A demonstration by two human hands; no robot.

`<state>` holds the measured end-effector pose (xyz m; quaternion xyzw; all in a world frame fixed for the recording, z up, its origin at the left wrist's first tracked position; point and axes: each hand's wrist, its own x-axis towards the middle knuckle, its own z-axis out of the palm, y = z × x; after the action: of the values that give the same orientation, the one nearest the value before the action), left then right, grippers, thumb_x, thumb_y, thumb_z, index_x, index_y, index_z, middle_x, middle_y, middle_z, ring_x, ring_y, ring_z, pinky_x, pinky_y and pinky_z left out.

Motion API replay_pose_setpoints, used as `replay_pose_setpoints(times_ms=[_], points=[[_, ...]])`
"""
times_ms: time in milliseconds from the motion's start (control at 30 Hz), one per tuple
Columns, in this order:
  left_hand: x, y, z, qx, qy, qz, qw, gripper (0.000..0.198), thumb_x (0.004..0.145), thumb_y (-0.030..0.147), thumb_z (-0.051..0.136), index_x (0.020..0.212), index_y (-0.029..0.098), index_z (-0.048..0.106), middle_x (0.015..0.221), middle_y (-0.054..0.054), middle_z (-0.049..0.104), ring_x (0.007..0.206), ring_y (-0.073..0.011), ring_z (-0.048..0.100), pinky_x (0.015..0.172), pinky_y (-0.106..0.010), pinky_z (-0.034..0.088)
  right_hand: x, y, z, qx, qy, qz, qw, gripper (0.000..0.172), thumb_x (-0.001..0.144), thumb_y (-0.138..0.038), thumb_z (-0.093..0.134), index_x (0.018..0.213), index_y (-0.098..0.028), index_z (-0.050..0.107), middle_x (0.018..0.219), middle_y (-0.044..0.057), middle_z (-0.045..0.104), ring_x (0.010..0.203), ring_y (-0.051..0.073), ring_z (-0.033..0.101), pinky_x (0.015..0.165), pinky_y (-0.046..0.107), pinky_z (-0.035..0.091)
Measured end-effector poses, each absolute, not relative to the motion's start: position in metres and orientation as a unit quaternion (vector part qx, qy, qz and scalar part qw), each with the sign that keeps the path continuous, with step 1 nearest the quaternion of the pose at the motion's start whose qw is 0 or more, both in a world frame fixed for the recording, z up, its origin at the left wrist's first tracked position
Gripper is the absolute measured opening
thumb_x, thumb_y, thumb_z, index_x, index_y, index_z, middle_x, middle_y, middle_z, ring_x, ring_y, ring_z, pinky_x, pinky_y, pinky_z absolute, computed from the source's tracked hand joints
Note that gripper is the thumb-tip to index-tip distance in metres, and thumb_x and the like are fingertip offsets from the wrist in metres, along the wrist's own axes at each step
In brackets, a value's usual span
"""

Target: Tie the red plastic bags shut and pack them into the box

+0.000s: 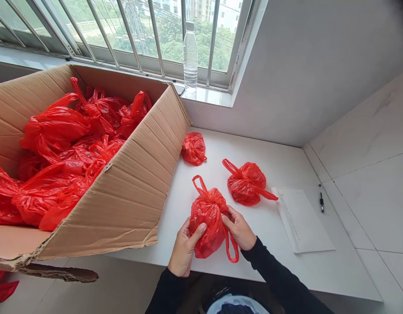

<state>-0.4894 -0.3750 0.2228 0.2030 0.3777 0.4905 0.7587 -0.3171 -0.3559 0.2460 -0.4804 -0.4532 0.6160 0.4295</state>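
Observation:
Between my two hands is a red plastic bag (209,218), knotted at the top with its two loop handles sticking out. My left hand (185,246) grips its lower left side, thumb laid across the plastic. On the right side, my right hand (239,226) pinches the bag near the knot, above one hanging handle. What is inside the bag cannot be made out. Just beyond, a second knotted red bag (247,185) lies on the white table (253,266). A smaller red bundle (194,149) sits farther back, close to the box.
A large open cardboard box (132,187) full of red bags (67,126) takes up the left. Written paper (302,222) and a black pen (322,203) lie at the right. A water bottle (190,59) stands on the windowsill. Red plastic (1,288) shows low at the left.

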Motion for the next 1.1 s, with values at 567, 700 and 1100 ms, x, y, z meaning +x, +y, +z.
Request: replay_pose_setpoints(times_ms=[567, 700, 1100], points=[[-0.486, -0.380, 0.228, 0.280, 0.415, 0.466, 0.730, 0.050, 0.072, 0.032, 0.079, 0.119, 0.020, 0.066, 0.123, -0.012, 0.068, 0.113, -0.0327, 0.063, 0.099, -0.043, 0.048, -0.324, -0.359, 0.253, -0.490, -0.455, 0.603, 0.435, 0.030, 0.090, -0.046, 0.060, 0.107, -0.021, 0.064, 0.105, 0.006, 0.070, 0.098, 0.023, 0.063, 0.091, 0.038, 0.050], [-0.486, -0.383, 0.237, 0.302, 0.410, 0.470, 0.721, 0.060, 0.067, 0.028, 0.083, 0.123, 0.021, 0.064, 0.120, -0.011, 0.069, 0.111, -0.0328, 0.064, 0.096, -0.042, 0.050, -0.318, -0.357, 0.248, -0.496, -0.454, 0.582, 0.457, 0.026, 0.090, -0.043, 0.060, 0.102, -0.022, 0.067, 0.105, 0.006, 0.071, 0.096, 0.023, 0.064, 0.090, 0.038, 0.049], [-0.495, -0.377, 0.220, 0.282, 0.458, 0.456, 0.709, 0.043, 0.070, 0.035, 0.082, 0.107, 0.016, 0.070, 0.110, -0.012, 0.073, 0.095, -0.0280, 0.069, 0.084, -0.035, 0.054, -0.317, -0.359, 0.238, -0.481, -0.405, 0.622, 0.466, 0.026, 0.086, -0.042, 0.066, 0.104, -0.022, 0.066, 0.107, 0.006, 0.071, 0.100, 0.025, 0.065, 0.095, 0.041, 0.049]])
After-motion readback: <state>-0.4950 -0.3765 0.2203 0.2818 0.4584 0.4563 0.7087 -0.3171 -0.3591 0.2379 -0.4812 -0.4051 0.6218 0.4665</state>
